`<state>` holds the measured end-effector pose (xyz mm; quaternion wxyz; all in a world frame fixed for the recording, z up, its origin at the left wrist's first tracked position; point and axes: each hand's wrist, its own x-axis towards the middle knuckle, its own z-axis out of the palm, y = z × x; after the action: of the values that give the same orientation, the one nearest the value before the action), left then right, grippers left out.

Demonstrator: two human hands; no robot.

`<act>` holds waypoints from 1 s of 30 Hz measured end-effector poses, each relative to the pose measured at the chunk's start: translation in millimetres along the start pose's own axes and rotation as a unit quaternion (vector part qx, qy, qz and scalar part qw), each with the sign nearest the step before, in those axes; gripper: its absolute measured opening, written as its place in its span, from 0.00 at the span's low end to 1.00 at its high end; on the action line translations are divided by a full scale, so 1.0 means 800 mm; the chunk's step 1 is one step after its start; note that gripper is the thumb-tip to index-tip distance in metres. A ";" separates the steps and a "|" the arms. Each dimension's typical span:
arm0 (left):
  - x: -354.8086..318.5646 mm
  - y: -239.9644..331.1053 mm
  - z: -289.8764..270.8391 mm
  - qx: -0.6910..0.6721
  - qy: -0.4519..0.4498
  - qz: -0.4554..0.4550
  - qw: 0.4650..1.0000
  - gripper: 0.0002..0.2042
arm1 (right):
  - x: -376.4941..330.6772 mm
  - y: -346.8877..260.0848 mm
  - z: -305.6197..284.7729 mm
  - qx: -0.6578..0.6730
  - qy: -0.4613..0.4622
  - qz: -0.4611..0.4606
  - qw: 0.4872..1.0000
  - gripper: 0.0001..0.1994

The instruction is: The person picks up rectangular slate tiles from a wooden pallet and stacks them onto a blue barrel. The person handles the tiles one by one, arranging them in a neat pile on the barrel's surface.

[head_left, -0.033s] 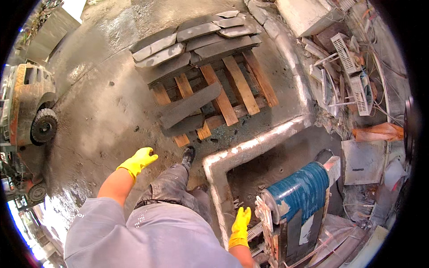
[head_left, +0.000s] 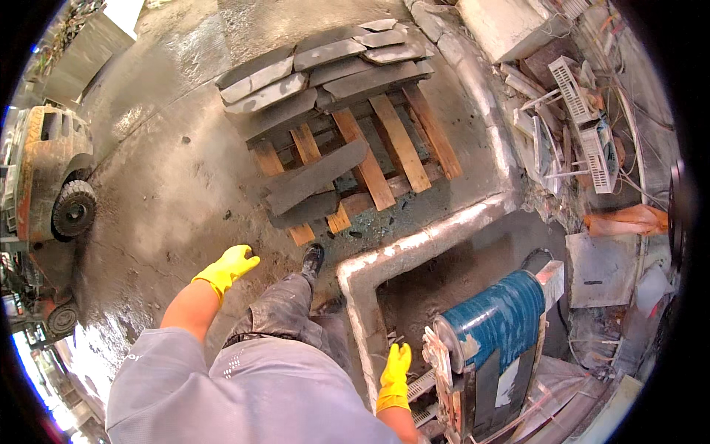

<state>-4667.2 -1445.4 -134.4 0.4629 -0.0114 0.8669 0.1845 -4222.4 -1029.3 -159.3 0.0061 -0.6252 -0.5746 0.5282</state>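
My left hand (head_left: 228, 268), in a yellow rubber glove, is held out over the wet floor with nothing in it. Its fingers are loosely bent, with a gap at the thumb. My right hand (head_left: 395, 376), gloved in the same yellow, hangs beside the end of a conveyor with a blue belt (head_left: 494, 314). Its fingers are slightly apart, empty and not touching the machine. Ahead of me lies a wooden pallet (head_left: 402, 144) with long grey stone slabs (head_left: 325, 53) stacked on its far part. Loose slab pieces (head_left: 316, 175) rest across its near left slats.
A low concrete curb (head_left: 429, 235) bends around a sunken wet pit (head_left: 421, 288) under the conveyor. At the far left stands a worn forklift-like vehicle (head_left: 55, 174). White slotted plastic pieces (head_left: 594, 155) and rubble lie along the right. Small stone chips are scattered near the pallet.
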 end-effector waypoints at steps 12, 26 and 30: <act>-0.030 -0.079 0.030 -0.023 -0.010 -0.002 1.000 0.38 | 0.122 0.050 0.037 -0.159 -0.067 -0.038 0.984 0.24; 0.082 -0.109 -0.198 -0.087 0.073 -0.034 0.993 0.34 | 0.058 -0.133 0.267 -0.010 -0.114 0.116 0.987 0.23; 0.230 -0.176 -0.248 0.007 0.053 0.018 0.998 0.28 | 0.010 -0.172 0.407 0.028 -0.124 0.127 0.984 0.26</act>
<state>-4904.0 -1614.4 -226.5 0.4127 -0.0021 0.8917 0.1860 -4539.3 -1171.8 -224.2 -0.1146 -0.6224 -0.4723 0.6135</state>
